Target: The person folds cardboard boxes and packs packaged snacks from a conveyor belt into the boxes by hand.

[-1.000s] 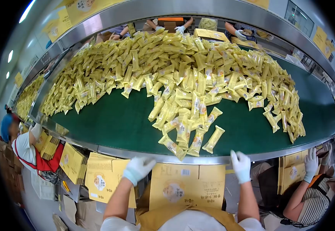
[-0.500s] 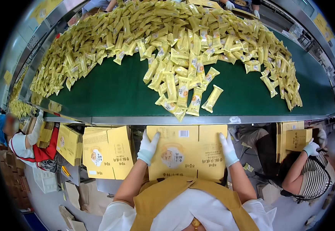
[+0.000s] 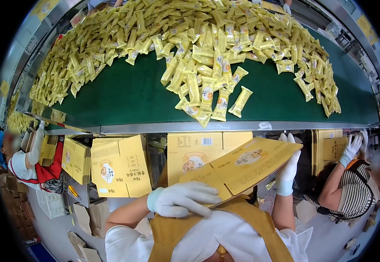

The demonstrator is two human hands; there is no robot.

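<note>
A yellow printed flat carton (image 3: 242, 163) is held at a slant before my chest, its right end raised. My right hand (image 3: 288, 170), in a white glove, grips its right edge, with fingertips showing above the board. My left hand (image 3: 183, 198), also gloved, lies over the carton's near left edge, fingers stretched across the board and thumb hidden. Behind it, another flat carton (image 3: 183, 144) stands against the belt's metal edge, partly covered. To the left leans a stack of flat cartons (image 3: 122, 168).
Yellow wrapped snack packets (image 3: 172, 35) are heaped on the green belt (image 3: 142, 96), behind a metal rail (image 3: 146, 126). A co-worker in a red apron (image 3: 35, 168) is at left; another in a striped top (image 3: 351, 187) is at right. A white crate (image 3: 50, 203) stands on the floor.
The carton has come up and turned to a slant. My left hand moved down and inward across its near edge; my right hand moved right with its raised end.
</note>
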